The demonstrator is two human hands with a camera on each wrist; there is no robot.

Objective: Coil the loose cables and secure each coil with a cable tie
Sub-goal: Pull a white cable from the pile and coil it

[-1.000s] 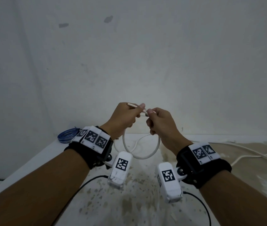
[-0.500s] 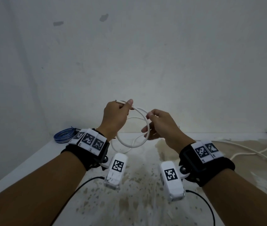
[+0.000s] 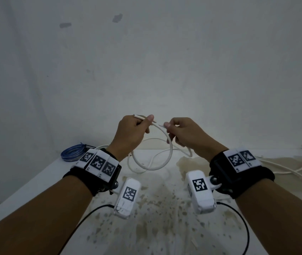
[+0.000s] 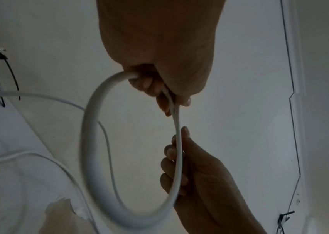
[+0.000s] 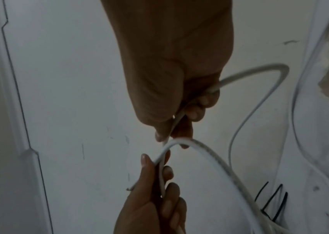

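Note:
A white cable [image 3: 153, 168] hangs in a single loop in front of the wall, above the table. My left hand [image 3: 146, 122] pinches the cable near its cut end, which sticks out to the left past the thumb. My right hand [image 3: 168, 126] pinches the same cable just right of the left thumb. In the left wrist view the loop [image 4: 87, 142] curves from the left hand [image 4: 159, 91] down to the right hand [image 4: 177, 158]. The right wrist view shows the cable [image 5: 209, 158] crossing between both hands. Black cable ties [image 5: 269, 201] lie on the table.
A tied blue cable coil [image 3: 72, 154] lies at the back left of the stained white table [image 3: 36, 190]. The cable's loose length [image 3: 293, 169] trails over the right side. A wall stands close behind. Black camera leads hang under both wrists.
Half a second ago my right hand's fingers were loosened and spread on the loop. Now they pinch the cable again beside the left thumb. The loop hangs a little lower.

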